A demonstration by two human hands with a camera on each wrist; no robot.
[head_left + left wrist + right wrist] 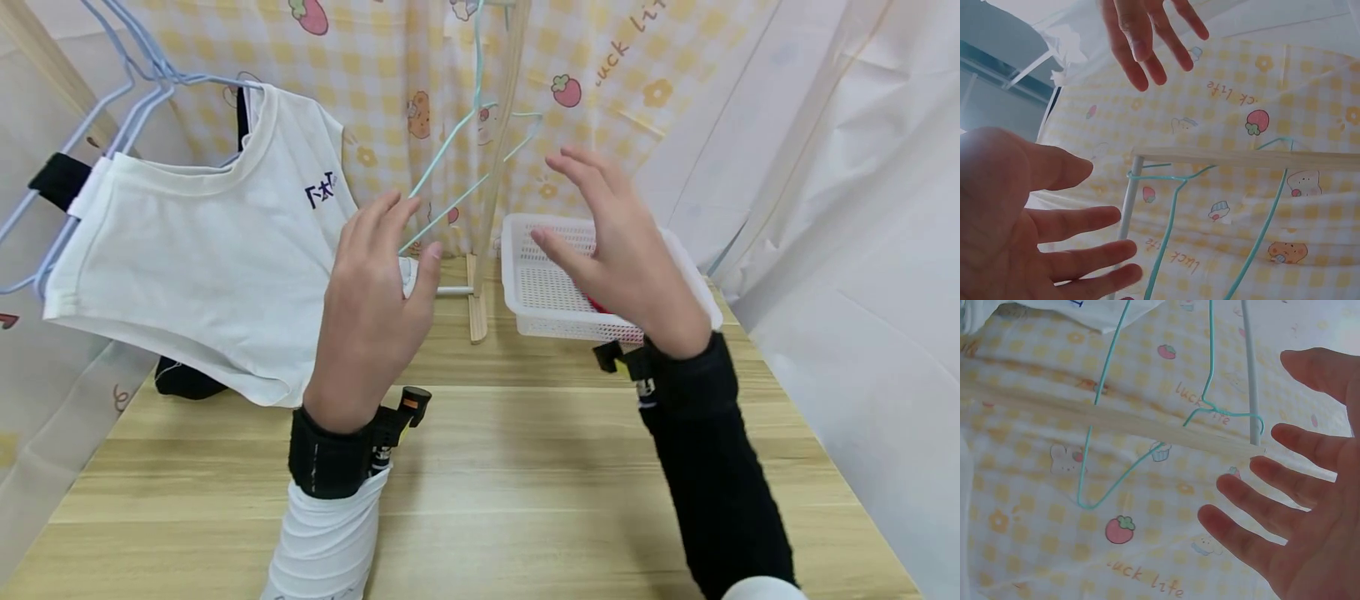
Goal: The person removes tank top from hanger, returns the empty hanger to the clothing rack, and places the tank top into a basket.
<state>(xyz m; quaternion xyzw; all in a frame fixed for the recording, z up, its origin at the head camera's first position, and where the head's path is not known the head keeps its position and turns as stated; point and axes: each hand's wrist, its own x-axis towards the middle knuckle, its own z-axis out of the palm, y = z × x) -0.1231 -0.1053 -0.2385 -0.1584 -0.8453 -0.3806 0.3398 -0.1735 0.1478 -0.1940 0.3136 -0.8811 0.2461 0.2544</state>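
My left hand (372, 292) is raised over the table with fingers spread and nothing in it. In the head view it overlaps the right edge of a white sleeveless top (202, 250), which hangs on blue hangers (153, 75) at the left. My right hand (622, 242) is held up, also bare, in front of a white plastic basket (543, 287). Between the hands, farther back, a mint-green wire hanger (450, 137) hangs from the rack. The right wrist view shows that hanger (1210, 369) hooked on a pale rod beyond my fingers.
A wooden rack post (498, 150) stands on the wooden table (487, 483) near its back edge. Something red, mostly hidden by my right hand, lies in the basket. A black item (183, 379) is below the white top. A yellow checked curtain (645, 50) hangs behind.
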